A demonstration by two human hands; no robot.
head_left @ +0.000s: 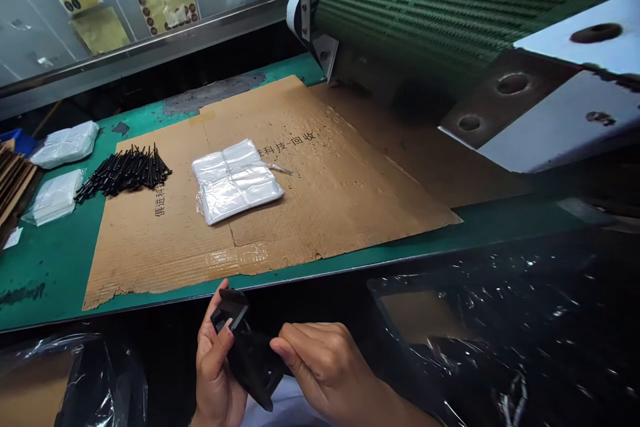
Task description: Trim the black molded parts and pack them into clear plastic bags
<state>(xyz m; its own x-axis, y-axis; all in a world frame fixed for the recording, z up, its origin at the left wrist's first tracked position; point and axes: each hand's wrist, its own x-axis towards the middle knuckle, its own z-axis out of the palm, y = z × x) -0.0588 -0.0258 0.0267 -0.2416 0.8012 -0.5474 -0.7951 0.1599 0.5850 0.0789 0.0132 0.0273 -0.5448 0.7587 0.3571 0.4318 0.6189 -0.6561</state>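
Below the table's front edge, my left hand [215, 363] is wrapped round a black plastic box-like part [247, 353] with an open, hollow upper end. Its thumb presses on the near rim of that part. My right hand [325, 353] is closed in a pinch at the part's right side; whatever lies between its fingertips is hidden. On the cardboard sheet [320, 213] in front of me lies a bundle of clear plastic bags [237, 180], tied across the middle. A pile of thin black stick-like pieces [127, 170] rests at the sheet's left edge.
A green conveyor belt [425, 7] juts over the table from the upper right. More bag stacks [55, 197] sit on the green table [45, 267] at left, near folded cardboard [15, 180]. Plastic-lined boxes [430, 313] stand below on both sides.
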